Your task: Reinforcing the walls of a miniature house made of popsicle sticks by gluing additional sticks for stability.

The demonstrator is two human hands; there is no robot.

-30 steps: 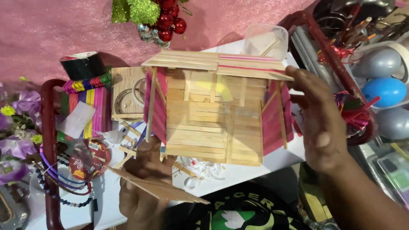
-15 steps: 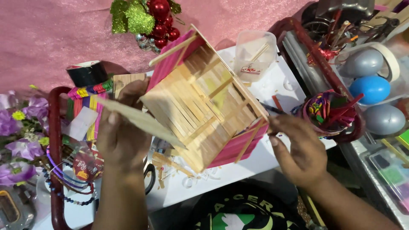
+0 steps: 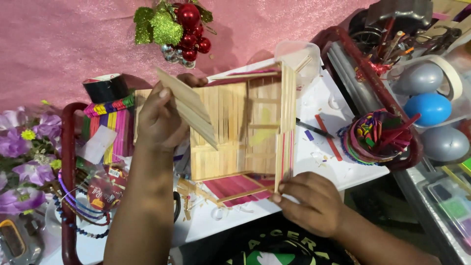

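A small house made of plain and pink craft sticks (image 3: 240, 132) is tipped on its side over the white work board (image 3: 343, 167). My left hand (image 3: 159, 118) grips its far left edge and also holds a flat panel of glued sticks (image 3: 189, 105) slanting across the house. My right hand (image 3: 311, 203) pinches the lower right corner of the house, at the end of its upright stick wall. The pink roof panel (image 3: 235, 185) faces down toward me.
Coloured stick bundles (image 3: 110, 127) and a black tape roll (image 3: 105, 87) lie left. A ring of coloured sticks (image 3: 375, 137), a clear cup (image 3: 297, 54), a black pen (image 3: 314, 130), grey and blue balloons (image 3: 431, 108) sit right. Red baubles (image 3: 189, 29) hang behind; purple flowers (image 3: 24, 147) at left.
The house has been turned from tilted diagonally to lying on its side. My left hand rose to its upper left edge with the stick panel; my right hand slid to the bottom corner.
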